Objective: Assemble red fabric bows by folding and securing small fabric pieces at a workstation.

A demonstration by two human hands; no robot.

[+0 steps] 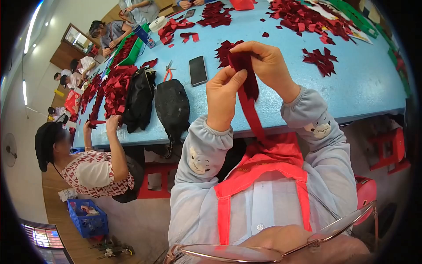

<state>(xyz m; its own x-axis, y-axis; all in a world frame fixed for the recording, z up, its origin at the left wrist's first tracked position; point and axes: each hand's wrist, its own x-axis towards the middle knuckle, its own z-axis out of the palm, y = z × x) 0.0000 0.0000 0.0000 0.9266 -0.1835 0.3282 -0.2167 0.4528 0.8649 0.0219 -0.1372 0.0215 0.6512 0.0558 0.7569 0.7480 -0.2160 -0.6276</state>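
Between my two hands, raised over the table's near edge, is a dark red velvet ribbon (249, 81). My left hand (223, 94) pinches it between thumb and fingers, while my right hand (270, 66) grips the folded upper part from above. The ribbon's long tail hangs down toward my red apron (272, 158). Just beyond my hands lies a small heap of dark red bows (224, 52), partly hidden by them. Another little pile of bows (320, 61) rests to the right.
On the blue table (360, 90) lie a black phone (198, 71), red-handled pliers (168, 72) and two black bags (172, 108). Farther off are a large ribbon heap (294, 17) and a green tray (132, 52). A co-worker (94, 167) at my left handles ribbon. Red stools (389, 149) stand nearby.
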